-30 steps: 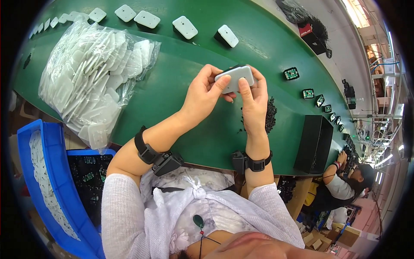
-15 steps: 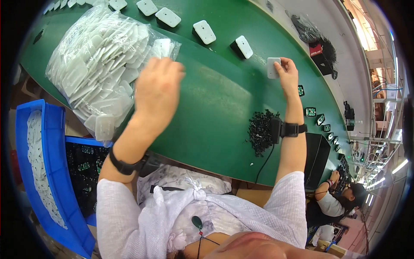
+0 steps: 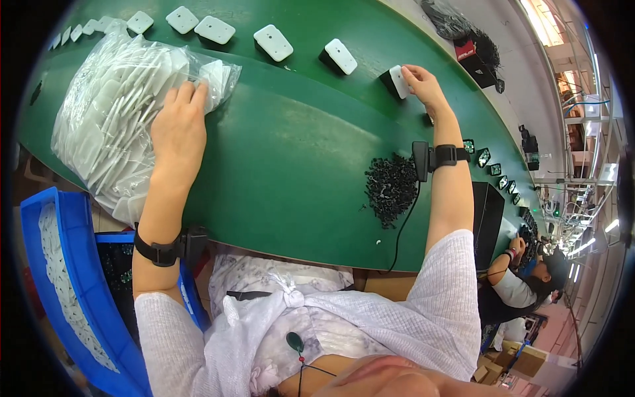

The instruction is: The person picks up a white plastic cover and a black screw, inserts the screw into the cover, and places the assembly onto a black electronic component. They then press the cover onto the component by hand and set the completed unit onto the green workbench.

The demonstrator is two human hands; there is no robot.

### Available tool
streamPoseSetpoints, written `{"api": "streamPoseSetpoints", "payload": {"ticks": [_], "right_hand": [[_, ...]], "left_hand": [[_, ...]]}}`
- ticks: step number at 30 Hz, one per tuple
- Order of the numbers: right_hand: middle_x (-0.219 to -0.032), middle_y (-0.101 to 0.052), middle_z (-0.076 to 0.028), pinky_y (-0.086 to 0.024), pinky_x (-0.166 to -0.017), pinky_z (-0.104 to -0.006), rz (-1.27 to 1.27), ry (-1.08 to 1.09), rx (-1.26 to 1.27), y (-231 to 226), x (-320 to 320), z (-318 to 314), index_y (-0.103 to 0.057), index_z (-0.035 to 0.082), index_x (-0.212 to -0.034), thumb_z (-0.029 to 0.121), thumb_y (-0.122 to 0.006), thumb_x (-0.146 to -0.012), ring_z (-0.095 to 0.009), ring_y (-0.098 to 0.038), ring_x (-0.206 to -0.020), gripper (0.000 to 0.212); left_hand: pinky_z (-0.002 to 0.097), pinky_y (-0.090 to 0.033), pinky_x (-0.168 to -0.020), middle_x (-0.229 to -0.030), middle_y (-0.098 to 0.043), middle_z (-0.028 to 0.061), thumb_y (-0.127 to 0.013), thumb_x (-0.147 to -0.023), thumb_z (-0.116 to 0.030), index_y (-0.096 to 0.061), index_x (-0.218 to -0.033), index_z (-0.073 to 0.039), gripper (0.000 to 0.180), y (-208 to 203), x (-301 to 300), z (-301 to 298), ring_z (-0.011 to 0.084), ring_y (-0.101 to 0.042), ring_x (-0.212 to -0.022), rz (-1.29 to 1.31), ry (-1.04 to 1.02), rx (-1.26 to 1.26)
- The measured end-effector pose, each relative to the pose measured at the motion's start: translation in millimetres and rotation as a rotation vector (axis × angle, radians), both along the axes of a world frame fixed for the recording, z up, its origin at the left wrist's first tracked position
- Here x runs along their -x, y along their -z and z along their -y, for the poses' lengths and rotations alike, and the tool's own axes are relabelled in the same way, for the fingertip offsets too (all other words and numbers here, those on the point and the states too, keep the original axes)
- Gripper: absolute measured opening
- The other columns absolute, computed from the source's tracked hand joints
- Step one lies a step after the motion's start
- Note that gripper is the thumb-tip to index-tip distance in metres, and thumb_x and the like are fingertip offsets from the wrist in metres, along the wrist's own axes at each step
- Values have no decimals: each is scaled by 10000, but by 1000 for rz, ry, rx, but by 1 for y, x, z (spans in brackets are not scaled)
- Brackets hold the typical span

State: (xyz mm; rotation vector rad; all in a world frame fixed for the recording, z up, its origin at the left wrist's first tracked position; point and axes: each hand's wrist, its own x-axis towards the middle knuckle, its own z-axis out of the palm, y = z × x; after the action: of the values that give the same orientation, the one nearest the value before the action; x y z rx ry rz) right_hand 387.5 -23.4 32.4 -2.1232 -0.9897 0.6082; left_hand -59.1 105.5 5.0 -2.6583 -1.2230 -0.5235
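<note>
My right hand [image 3: 426, 89] reaches to the far right of the green table, its fingers pinching the edge of a white plastic cover [image 3: 399, 81]. That cover sits on a black housing [image 3: 390, 86], like the others in the row. On the left, my left hand [image 3: 178, 129] rests on a clear bag of white plastic covers [image 3: 109, 106], fingers bent together by the bag's mouth. Its fingertips are partly hidden, so what they grip does not show. One loose cover [image 3: 213, 76] lies beside those fingers, under the film.
Several white-topped black housings [image 3: 273, 43] line the table's [image 3: 284, 178] far side. A heap of small black parts [image 3: 390, 192] lies near my right forearm, with a black box [image 3: 488, 221] beyond. Green circuit boards [image 3: 484, 157] sit in a row. Blue bins [image 3: 76, 264] stand lower left; another person [image 3: 522, 278] works at right.
My right hand has moved farther out and brought the white cover onto a black housing. My left hand has gone left and down onto the bag. The whole view has shifted slightly.
</note>
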Motion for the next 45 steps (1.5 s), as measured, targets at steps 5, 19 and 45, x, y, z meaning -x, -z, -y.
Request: {"api": "streamPoseSetpoints", "payload": {"ticks": [5, 19, 45], "right_hand": [[-876, -671, -58, -474, -694, -284, 457, -105, 26, -26, 50, 37, -653, 24, -965, 234, -665, -882, -124, -587, -759, 226], [-802, -540, -87, -463, -639, -324, 480, -273, -24, 6, 171, 132, -600, 8, -887, 11, -671, -797, -234, -547, -682, 115], [-895, -634, -93, -485, -679, -232, -496, -48, -621, -32, 214, 102, -576, -20, -1021, 33, -614, -912, -138, -616, -771, 128]], "left_hand": [[368, -528, -611, -987, -579, 78, -540, -929, -290, -594, -1201, -103, 335, 11, -1, 1, 247, -647, -756, -65, -171, -63], [411, -507, -587, -900, -588, 158, -720, -786, -341, -507, -1205, -133, 514, -10, 12, 23, 334, -644, -711, -6, -29, 200], [362, -495, -648, -918, -597, 154, -533, -889, -5, -610, -1095, -62, 227, -56, -56, 83, 321, -616, -760, 847, 532, 586]]}}
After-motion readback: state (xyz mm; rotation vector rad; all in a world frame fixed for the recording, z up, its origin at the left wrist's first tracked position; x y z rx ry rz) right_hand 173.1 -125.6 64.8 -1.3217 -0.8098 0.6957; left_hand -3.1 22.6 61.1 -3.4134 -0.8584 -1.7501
